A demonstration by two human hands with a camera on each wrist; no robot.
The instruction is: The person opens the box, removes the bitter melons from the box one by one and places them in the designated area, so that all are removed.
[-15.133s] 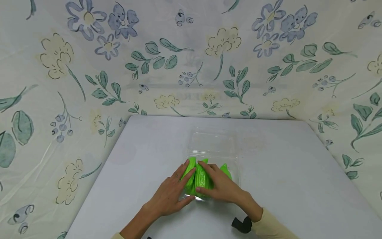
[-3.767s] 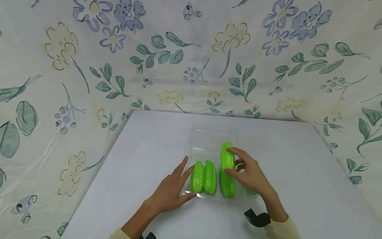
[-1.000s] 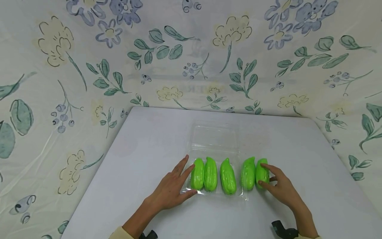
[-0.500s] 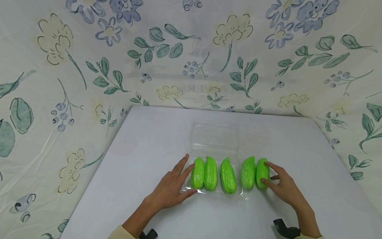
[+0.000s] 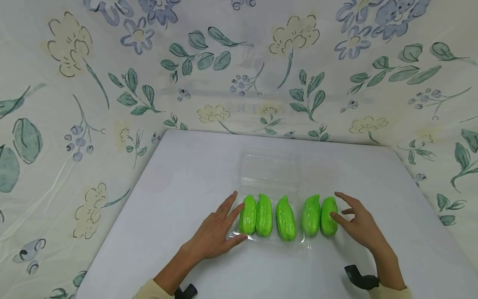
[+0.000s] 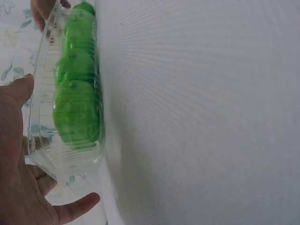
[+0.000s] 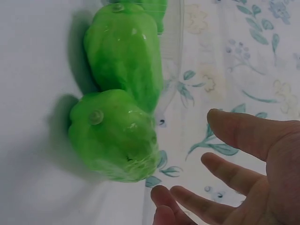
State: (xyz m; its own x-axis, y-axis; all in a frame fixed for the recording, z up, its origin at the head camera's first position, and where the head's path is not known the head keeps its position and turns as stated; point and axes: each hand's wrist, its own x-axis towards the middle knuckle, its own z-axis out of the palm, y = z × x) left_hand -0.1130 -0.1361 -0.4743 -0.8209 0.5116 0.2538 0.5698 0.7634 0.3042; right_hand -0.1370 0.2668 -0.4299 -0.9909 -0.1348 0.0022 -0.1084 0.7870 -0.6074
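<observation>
A clear plastic clamshell box (image 5: pixel 269 166) lies with its lid folded back. Three shiny green ridged gourd-like vegetables, such as the middle one (image 5: pixel 264 216), lie side by side in its base. My left hand (image 5: pixel 213 234) rests with fingers spread at the box's left side; the left wrist view has its fingers around the box's corner (image 6: pixel 44 145). Two more of these vegetables lie on the table to the right: one (image 5: pixel 310 216) close against the box, and the outermost (image 5: pixel 329 218) beside it. My right hand (image 5: pixel 360 226) is just right of the outermost vegetable, fingers apart, holding nothing.
The white table (image 5: pixel 194 166) extends around the box on all sides. Behind it and at the sides hangs a flower-patterned cloth (image 5: pixel 239 74). A black wrist-camera mount (image 5: pixel 361 279) sits under my right wrist.
Earlier, both hands were over the vegetables in the box; then my right hand carried one out to the right. Within the last second it has let go of the outermost vegetable and drawn slightly away.
</observation>
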